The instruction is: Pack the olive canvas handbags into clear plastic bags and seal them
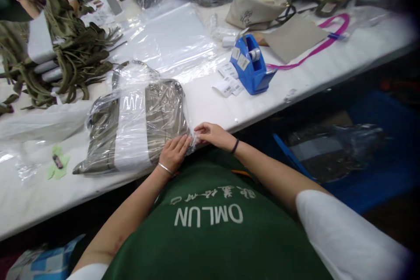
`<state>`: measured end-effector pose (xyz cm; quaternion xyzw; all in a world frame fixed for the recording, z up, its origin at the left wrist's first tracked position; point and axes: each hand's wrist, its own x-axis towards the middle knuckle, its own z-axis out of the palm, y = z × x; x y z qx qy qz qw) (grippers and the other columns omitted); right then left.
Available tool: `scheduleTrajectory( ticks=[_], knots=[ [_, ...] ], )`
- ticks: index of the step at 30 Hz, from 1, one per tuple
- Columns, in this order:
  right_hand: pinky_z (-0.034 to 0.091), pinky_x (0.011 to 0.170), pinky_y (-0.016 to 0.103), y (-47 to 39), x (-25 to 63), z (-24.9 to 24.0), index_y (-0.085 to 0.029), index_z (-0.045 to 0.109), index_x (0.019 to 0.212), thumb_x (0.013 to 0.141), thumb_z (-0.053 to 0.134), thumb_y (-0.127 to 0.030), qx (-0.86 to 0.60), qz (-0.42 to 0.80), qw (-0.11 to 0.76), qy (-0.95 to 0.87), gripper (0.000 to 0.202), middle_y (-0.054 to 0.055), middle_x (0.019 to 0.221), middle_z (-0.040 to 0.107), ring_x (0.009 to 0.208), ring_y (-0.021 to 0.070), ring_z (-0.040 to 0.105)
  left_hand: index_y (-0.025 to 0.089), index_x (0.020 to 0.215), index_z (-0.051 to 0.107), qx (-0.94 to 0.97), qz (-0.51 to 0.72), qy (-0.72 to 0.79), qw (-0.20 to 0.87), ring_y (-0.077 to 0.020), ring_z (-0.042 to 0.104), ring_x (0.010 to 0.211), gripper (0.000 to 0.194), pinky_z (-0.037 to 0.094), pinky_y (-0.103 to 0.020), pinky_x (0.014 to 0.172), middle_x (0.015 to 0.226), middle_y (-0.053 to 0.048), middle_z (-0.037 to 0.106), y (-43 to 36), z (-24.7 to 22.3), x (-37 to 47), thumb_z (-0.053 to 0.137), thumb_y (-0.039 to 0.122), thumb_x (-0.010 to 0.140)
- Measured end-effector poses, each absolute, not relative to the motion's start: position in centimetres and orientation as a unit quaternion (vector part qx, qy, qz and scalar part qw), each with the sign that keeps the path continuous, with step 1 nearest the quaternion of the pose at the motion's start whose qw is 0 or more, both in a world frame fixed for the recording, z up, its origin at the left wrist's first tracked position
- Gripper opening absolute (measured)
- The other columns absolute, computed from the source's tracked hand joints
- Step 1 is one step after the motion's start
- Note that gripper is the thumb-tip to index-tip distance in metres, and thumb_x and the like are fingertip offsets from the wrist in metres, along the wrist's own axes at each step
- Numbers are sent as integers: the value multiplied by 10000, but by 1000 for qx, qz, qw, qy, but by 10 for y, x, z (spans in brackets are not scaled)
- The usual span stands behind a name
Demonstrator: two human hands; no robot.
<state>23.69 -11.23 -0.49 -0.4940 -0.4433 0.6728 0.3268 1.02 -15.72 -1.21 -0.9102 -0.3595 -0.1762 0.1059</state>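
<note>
At the table's [216, 109] near edge, my left hand [173, 154] lies over the lower right corner of the wrapped bag [164, 118], fingers together; my thumb is hidden, so I cannot tell whether I grip it. My right hand [213, 135] is curled at the crumpled plastic [193, 140] just beside; whether its fingers close on that is too small to make out. Glare on the wrapping blurs the bag's handles. The blue dispenser [252, 65] stands over part of some labels [226, 85], and the frame cuts off the green straps [65, 52] at left.
</note>
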Motion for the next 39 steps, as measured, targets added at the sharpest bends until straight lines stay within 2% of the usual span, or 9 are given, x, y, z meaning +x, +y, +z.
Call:
scheduleTrajectory(
  ticks=[7, 10, 14, 17, 23, 27, 32, 35, 39],
  knots=[
    [547, 794, 318, -45, 377, 33, -172, 671, 1036, 899, 562, -456, -618, 210, 570, -500, 334, 76, 989, 707, 916, 193, 666, 173, 1425, 523, -906, -185, -363, 115, -247, 636, 1128, 496, 419, -357, 926, 1330, -103, 650, -161, -24, 16, 487, 119, 933],
    [495, 900, 347, -11, 431, 42, -160, 681, 1017, 932, 500, -419, -685, 23, 529, -500, 327, 110, 1064, 699, 1004, 212, 622, 175, 1441, 509, -903, -204, -361, 115, -251, 639, 1130, 508, 410, -355, 932, 1327, -106, 651, -160, -26, 17, 480, 132, 936],
    [473, 889, 338, 26, 456, 35, -124, 706, 887, 954, 442, -365, -740, 151, 403, -517, 364, 121, 922, 730, 892, 201, 646, 190, 1481, 461, -901, -213, -358, 121, -248, 651, 1115, 551, 419, -352, 931, 1311, -106, 662, -160, -25, 18, 476, 142, 932],
    [486, 788, 298, 32, 449, 36, -86, 730, 921, 939, 468, -363, -729, 237, 423, -483, 381, 102, 815, 732, 741, 167, 648, 191, 1495, 438, -905, -205, -345, 138, -250, 656, 1108, 579, 432, -356, 907, 1315, -102, 659, -159, -26, 16, 485, 127, 921],
    [482, 740, 275, -23, 437, 38, -115, 732, 867, 845, 634, -409, -714, 126, 517, -455, 311, 34, 692, 690, 683, 149, 624, 187, 1453, 491, -900, -203, -364, 131, -256, 656, 1109, 520, 432, -361, 909, 1300, -122, 666, -161, -24, 16, 503, 155, 934],
    [461, 663, 268, -42, 450, 6, -108, 693, 976, 814, 692, -339, -736, 219, 490, -412, 283, 65, 709, 695, 592, 114, 574, 176, 1408, 536, -901, -184, -379, 104, -245, 640, 1139, 447, 416, -359, 930, 1319, -132, 652, -163, -26, 17, 482, 175, 964],
    [435, 669, 291, -48, 443, -11, -155, 648, 749, 757, 728, -269, -781, 207, 418, -415, 139, 81, 670, 663, 580, 104, 532, 164, 1383, 553, -894, -177, -400, 96, -241, 624, 1158, 409, 400, -358, 942, 1331, -125, 645, -165, -30, 17, 453, 182, 987],
    [462, 654, 270, -66, 387, 2, -163, 645, 770, 731, 751, -375, -670, 439, 393, -452, 240, 9, 610, 607, 583, 109, 550, 178, 1392, 544, -891, -176, -410, 77, -240, 612, 1179, 409, 397, -357, 956, 1343, -124, 636, -167, -30, 19, 451, 209, 996],
    [462, 618, 236, -76, 279, 13, -148, 664, 774, 684, 780, -515, -452, 663, 190, -566, 395, 2, 608, 628, 581, 111, 573, 185, 1415, 521, -889, -176, -419, 54, -251, 585, 1222, 424, 397, -365, 971, 1350, -138, 625, -168, -31, 18, 444, 232, 1000]
  ],
)
